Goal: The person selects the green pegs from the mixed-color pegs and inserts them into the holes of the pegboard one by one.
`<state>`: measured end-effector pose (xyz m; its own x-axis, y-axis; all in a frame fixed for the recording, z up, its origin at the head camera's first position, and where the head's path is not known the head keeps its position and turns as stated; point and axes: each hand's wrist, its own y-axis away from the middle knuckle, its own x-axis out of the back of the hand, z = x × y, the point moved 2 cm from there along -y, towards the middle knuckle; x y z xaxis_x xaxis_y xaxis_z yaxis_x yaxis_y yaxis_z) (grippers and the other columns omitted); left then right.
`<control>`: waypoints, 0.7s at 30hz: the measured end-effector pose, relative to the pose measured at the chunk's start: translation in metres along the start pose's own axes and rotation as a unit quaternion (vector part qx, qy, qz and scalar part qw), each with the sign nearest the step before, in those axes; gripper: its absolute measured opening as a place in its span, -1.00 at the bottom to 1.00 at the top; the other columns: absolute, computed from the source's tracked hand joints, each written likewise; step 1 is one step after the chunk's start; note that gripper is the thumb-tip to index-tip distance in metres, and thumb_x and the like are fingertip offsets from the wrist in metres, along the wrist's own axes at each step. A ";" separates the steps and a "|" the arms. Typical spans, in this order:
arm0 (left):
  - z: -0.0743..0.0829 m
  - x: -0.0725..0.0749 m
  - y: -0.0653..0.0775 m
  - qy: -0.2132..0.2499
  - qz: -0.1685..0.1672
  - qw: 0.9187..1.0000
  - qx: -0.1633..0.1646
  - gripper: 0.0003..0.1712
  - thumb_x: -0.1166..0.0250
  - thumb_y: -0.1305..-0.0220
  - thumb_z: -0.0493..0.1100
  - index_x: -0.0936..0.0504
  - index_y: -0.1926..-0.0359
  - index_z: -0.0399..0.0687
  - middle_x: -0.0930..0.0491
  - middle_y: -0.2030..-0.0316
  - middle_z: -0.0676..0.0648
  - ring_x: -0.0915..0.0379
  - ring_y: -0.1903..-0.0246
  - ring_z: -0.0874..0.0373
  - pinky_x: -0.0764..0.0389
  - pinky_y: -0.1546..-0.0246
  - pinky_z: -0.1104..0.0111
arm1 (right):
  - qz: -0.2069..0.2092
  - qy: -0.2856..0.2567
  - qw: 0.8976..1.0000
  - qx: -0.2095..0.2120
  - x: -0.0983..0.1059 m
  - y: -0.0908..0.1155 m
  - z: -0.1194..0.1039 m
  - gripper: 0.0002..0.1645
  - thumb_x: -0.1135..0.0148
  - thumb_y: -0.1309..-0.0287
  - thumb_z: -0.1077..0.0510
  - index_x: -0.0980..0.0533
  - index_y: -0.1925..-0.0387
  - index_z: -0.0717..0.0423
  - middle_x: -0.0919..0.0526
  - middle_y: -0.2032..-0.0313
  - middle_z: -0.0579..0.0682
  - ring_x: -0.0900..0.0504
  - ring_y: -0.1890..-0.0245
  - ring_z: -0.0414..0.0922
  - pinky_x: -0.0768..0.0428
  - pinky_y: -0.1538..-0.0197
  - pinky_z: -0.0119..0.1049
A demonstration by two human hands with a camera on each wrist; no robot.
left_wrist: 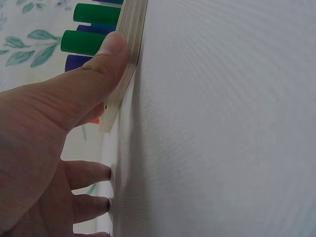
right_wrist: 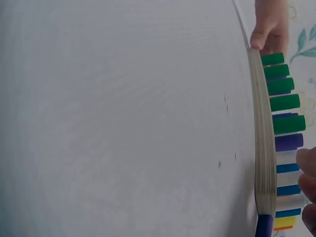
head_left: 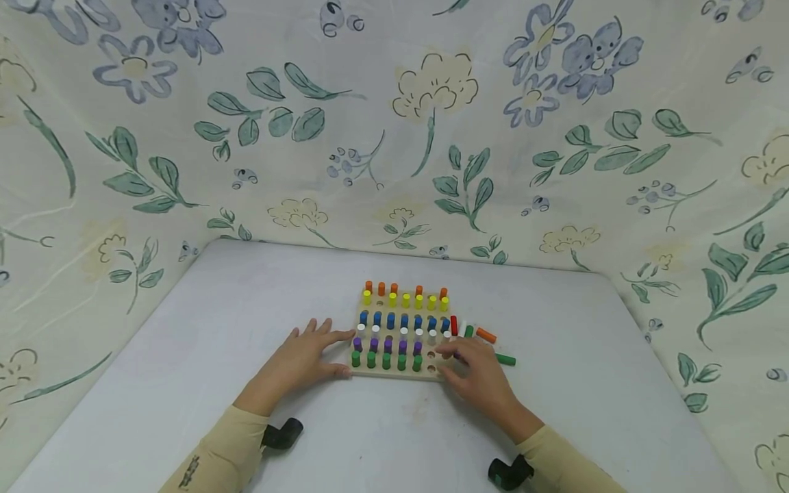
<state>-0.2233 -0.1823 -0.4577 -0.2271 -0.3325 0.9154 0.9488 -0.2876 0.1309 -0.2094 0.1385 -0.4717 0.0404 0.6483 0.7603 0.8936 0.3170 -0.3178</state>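
Note:
A wooden pegboard (head_left: 394, 374) lies on the table, carrying rows of orange, yellow, blue, white, purple and green pegs (head_left: 386, 361). My left hand (head_left: 302, 359) is at its left side, fingers mostly straight. In the left wrist view, the thumb (left_wrist: 112, 47) presses the board's edge beside a green peg (left_wrist: 81, 42). Over the front right corner, my right hand (head_left: 477, 373) hovers with fingers bent and spread, close to two bare holes in the purple and green rows. No peg shows between its fingers. A purple peg (right_wrist: 264, 226) is beside the board's edge in the right wrist view.
Loose pegs lie right of the board: a red peg (head_left: 454, 325), an orange peg (head_left: 486, 335), a green peg (head_left: 505, 359) and others partly hidden by my right hand. A white table (head_left: 246, 308) meets a flower-patterned cloth (head_left: 370, 192) at the back and sides.

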 end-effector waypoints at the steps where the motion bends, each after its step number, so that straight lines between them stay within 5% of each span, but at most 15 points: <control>1: 0.000 0.000 0.000 0.000 0.000 1.000 0.000 -0.09 -0.46 -0.10 0.32 -0.47 -0.44 0.17 -0.20 -0.46 -0.43 0.07 -0.48 -0.48 0.06 -0.43 -0.35 | 0.001 0.001 1.000 -0.003 0.001 0.000 0.001 -0.67 -0.54 -0.11 0.14 -0.67 0.07 -0.11 -0.72 0.07 -0.25 -0.55 0.03 -0.21 -0.62 -0.04 -0.17; 11: 0.001 0.001 0.001 -0.002 -0.002 1.000 0.002 -0.09 -0.47 -0.10 0.31 -0.46 -0.44 0.17 -0.20 -0.46 -0.43 0.07 -0.48 -0.48 0.05 -0.42 -0.35 | -0.012 0.009 1.000 -0.025 0.007 0.002 0.007 -0.66 -0.53 -0.13 0.10 -0.67 0.04 -0.10 -0.72 0.04 -0.19 -0.56 -0.07 -0.12 -0.45 -0.29 0.05; 21: 0.002 0.002 0.001 -0.004 -0.004 1.000 0.004 -0.08 -0.47 -0.10 0.31 -0.46 -0.44 0.16 -0.20 -0.46 -0.43 0.07 -0.48 -0.48 0.06 -0.43 -0.35 | 0.010 0.012 1.000 -0.013 0.017 0.004 0.014 -0.65 -0.53 -0.12 0.15 -0.68 0.02 -0.04 -0.74 0.07 -0.20 -0.55 0.04 -0.16 -0.47 -0.20 0.03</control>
<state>-0.2227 -0.1814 -0.4551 -0.2336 -0.3223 0.9174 0.9483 -0.2840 0.1417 -0.2114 0.1607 -0.4676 0.0699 0.6369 0.7677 0.9037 0.2855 -0.3191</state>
